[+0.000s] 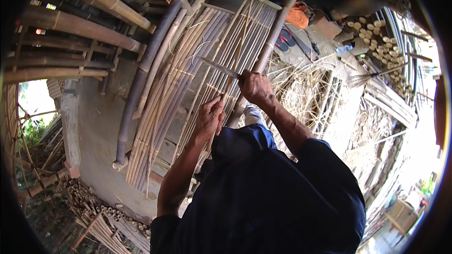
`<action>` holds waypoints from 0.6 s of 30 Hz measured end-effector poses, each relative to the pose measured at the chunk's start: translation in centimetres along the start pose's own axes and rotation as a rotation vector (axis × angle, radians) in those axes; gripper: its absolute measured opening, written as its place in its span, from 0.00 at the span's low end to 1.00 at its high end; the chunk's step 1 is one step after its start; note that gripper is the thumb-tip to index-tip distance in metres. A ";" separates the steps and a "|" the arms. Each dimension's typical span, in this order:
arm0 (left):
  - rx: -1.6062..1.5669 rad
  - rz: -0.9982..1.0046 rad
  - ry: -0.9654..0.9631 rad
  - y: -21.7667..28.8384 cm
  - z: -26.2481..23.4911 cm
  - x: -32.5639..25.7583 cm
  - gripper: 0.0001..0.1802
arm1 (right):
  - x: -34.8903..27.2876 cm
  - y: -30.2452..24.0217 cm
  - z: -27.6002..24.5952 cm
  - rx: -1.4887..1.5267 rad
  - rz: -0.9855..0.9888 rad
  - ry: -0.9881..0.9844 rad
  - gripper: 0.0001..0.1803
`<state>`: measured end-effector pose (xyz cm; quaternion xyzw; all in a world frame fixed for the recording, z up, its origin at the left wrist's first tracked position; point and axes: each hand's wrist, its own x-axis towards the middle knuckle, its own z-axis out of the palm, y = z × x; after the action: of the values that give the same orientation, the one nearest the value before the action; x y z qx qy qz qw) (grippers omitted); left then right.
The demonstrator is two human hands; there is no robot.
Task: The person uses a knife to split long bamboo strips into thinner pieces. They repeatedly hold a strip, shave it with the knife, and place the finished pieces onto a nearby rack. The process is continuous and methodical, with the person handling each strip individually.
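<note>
Concrete floor (94, 127) and stacked bamboo poles (80, 26) filled the head view, with cut bamboo stubs (376, 35) heaped far beyond the fingers and loose shavings (306, 89) scattered to their right.

We were bent over a bamboo slat panel (188, 89) that lay flat in its dark pole frame, spreading out above and to the left of our fingers. Our left hand (209, 120) was curled shut, fingers pressed together around a thin bamboo strip (238, 51) that rose from the fist past the right knuckles and on up across the panel. Our right hand (254, 87) sat just above and to the right of the left, fist clenched on the handle of a knife (219, 68); its blade pointed away to the left of the fingers, lying over the slats. We could not tell whether the blade touched the strip. Below both hands hung our dark blue sleeves (263, 183).
</note>
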<state>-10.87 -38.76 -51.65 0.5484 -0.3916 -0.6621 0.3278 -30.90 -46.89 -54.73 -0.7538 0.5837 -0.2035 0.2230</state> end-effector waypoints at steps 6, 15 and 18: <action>-0.071 -0.012 0.048 0.8 1.9 -0.5 0.17 | -3.8 -3.4 -1.8 0.054 0.132 -0.112 0.14; -0.125 0.034 -0.025 0.4 4.7 -1.3 0.17 | -5.8 -2.5 -2.0 0.066 0.112 -0.004 0.10; -0.153 0.019 0.022 0.2 4.9 -2.0 0.17 | -6.5 2.3 -0.2 -0.025 0.212 0.035 0.10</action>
<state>-15.29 -36.35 -50.06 0.5254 -0.3416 -0.6808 0.3792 -34.37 -41.08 -56.22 -0.6868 0.6665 -0.1846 0.2236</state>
